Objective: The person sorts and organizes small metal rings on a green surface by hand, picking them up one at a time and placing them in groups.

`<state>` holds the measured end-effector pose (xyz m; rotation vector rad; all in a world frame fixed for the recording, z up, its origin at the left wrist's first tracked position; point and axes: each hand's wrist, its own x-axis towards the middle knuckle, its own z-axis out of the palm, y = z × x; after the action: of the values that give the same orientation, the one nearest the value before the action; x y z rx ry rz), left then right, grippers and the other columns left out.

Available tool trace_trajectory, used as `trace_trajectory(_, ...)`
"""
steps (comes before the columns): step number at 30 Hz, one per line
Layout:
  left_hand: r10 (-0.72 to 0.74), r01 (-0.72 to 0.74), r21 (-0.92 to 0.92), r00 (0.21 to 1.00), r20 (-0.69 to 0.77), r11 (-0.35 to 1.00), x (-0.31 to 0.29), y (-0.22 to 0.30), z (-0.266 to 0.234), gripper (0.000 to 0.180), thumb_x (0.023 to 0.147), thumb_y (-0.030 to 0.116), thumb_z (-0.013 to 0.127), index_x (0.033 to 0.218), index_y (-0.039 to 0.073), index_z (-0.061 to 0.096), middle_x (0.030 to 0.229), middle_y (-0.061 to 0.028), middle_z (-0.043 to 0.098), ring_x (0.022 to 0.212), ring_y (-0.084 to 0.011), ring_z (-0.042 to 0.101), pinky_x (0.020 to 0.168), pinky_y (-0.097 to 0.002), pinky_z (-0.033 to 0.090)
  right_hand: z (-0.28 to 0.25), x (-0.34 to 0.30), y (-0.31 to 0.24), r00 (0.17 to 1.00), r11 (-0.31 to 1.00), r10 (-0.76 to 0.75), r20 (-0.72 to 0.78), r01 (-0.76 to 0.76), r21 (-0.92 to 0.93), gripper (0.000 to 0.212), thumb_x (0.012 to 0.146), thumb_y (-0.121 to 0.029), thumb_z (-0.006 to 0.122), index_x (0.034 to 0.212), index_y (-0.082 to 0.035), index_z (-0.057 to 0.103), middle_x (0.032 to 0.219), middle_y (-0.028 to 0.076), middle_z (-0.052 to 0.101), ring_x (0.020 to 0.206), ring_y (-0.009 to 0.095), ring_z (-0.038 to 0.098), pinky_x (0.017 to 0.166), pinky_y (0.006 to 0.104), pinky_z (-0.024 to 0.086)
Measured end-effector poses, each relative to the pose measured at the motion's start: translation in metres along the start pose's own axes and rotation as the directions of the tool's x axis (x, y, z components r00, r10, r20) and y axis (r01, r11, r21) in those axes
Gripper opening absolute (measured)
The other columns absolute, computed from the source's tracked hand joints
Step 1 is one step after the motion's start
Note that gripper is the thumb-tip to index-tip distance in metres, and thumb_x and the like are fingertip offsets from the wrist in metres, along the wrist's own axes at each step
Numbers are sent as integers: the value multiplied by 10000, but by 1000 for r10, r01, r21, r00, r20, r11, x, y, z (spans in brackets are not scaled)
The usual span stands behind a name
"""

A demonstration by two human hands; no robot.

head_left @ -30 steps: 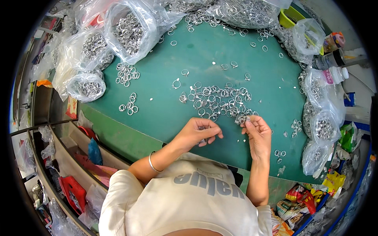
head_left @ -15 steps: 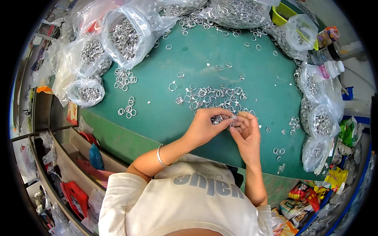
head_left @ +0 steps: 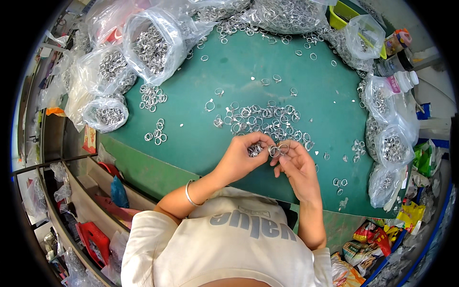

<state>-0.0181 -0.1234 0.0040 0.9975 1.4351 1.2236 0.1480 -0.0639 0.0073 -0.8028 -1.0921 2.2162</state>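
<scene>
My left hand point(head_left: 240, 157) and my right hand point(head_left: 295, 162) meet over the near part of a green table point(head_left: 248, 62). Their fingertips pinch small silver metal rings point(head_left: 275, 150) between them. The left hand also cups a few more rings point(head_left: 254, 149) in its fingers. Just beyond the hands lies a loose pile of the same rings point(head_left: 263, 119), spread across the middle of the table. A thin bangle circles my left wrist.
Clear plastic bags full of rings point(head_left: 153, 45) crowd the table's far and left sides, with more bags point(head_left: 389, 143) on the right. Small ring clusters point(head_left: 153, 95) lie at left. A white bottle point(head_left: 401, 81) stands at right. Shelves with red items point(head_left: 95, 239) are below left.
My hands came together from apart; the left hand moved right toward the right hand, and both now hold rings between the fingertips slightly nearer to me.
</scene>
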Motion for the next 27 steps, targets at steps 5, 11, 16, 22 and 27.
trace_trajectory(5, 85, -75, 94, 990, -109, 993, -6, 2, 8, 125, 853, 32, 618, 970, -8, 603, 758, -5, 590, 697, -58, 534, 612, -217, 441, 2, -1, 5, 987, 971, -96, -132, 64, -229, 201, 881, 17, 586, 1078, 28, 545, 938, 75, 615, 778, 107, 604, 579, 208, 465)
trace_trajectory(11, -327, 309, -361, 945, 10, 880, -15, 4, 4, 163, 908, 138, 611, 980, -5, 580, 722, -8, 545, 555, -49, 460, 434, -196, 316, 14, -6, 4, 932, 876, -289, -218, 165, -454, 164, 850, 38, 618, 1010, 30, 587, 905, 75, 634, 778, 107, 618, 612, 222, 493)
trace_trajectory(16, -416, 436, -452, 897, 148, 778, -17, 2, 2, 171, 900, 165, 632, 923, -3, 610, 718, 1, 551, 561, -45, 458, 434, -201, 316, 16, -7, 11, 863, 672, -494, -108, 300, -677, 139, 820, 68, 635, 953, 39, 607, 917, 83, 641, 791, 120, 622, 656, 259, 525)
trace_trajectory(22, 4, -5, -3, 991, -137, 1000, -25, 2, 13, 109, 800, 58, 713, 878, 13, 651, 743, -6, 585, 618, -81, 516, 507, -232, 400, 19, -9, 13, 904, 880, -368, -218, 263, -396, 164, 842, 79, 612, 1001, 60, 576, 936, 99, 644, 837, 136, 625, 714, 263, 537)
trace_trajectory(27, 369, -301, 371, 921, -126, 878, -21, 2, 16, 183, 722, -2, 746, 883, 27, 663, 744, -71, 598, 595, -164, 559, 516, -261, 433, 20, -10, 9, 926, 931, -312, -212, 253, -263, 207, 851, 88, 594, 1052, 61, 553, 936, 82, 628, 847, 137, 623, 766, 260, 525)
